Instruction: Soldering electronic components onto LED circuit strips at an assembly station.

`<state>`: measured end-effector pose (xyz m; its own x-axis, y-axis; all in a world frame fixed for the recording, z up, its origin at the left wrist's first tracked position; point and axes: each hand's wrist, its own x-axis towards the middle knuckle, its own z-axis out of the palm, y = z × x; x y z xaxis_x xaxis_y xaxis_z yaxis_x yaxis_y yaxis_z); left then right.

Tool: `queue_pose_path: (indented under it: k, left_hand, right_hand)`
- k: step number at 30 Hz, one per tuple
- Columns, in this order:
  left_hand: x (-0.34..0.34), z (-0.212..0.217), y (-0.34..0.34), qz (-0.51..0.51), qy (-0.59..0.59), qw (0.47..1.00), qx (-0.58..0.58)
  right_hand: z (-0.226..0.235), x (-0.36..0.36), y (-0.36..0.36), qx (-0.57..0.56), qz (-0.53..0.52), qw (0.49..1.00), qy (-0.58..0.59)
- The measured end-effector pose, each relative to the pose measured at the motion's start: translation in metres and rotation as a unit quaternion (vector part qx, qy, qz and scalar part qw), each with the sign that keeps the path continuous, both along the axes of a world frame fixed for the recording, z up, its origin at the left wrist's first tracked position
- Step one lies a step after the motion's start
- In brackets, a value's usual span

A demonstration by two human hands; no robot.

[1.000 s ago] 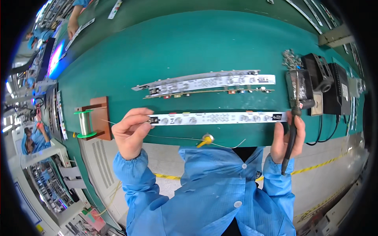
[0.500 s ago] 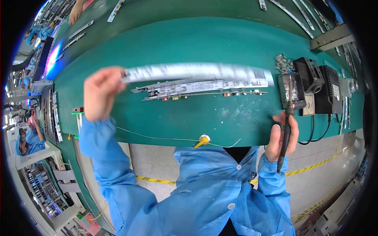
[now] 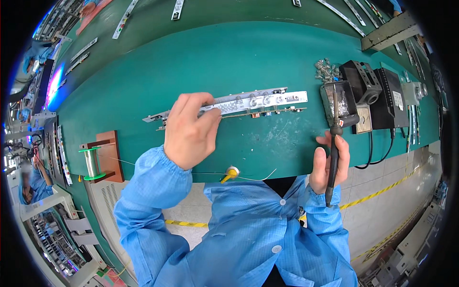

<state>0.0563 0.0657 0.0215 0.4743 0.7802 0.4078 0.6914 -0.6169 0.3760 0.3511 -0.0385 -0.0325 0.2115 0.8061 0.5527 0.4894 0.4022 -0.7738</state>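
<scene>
Evidently the white strip board (image 3: 253, 101) lay on the stack of boards (image 3: 267, 113) at mid-surface (image 3: 143, 76), the left hand (image 3: 191, 131) grasping its near end. The right hand (image 3: 329, 162) was clenched on a soldering iron (image 3: 333, 160), tip up beside the iron stand (image 3: 342, 103). Setting the board down seemed the step in hand; letting go would call for it lying flat.
</scene>
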Motion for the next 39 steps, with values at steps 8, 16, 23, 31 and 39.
queue_pose_path:
  k: [8,16,23,31,39]
  left_hand:
    - [0.008,-0.001,-0.012,-0.006,0.035,0.998,0.043]
    - [0.012,0.009,-0.030,-0.113,0.005,0.986,-0.124]
    - [0.022,0.008,-0.038,-0.052,-0.005,0.999,-0.017]
    - [0.054,-0.018,-0.092,-0.111,-0.071,0.989,-0.062]
    - [0.071,-0.014,-0.108,-0.099,-0.236,0.959,-0.121]
  right_hand:
    - [0.000,0.000,-0.001,0.004,-0.001,1.000,-0.015]
    - [0.008,-0.002,0.004,-0.026,0.004,0.999,-0.030]
    - [0.014,-0.009,0.015,-0.050,-0.019,0.992,-0.116]
    - [0.014,-0.010,0.013,-0.042,-0.013,0.993,-0.107]
    - [0.010,0.000,0.003,-0.022,0.013,1.000,-0.011]
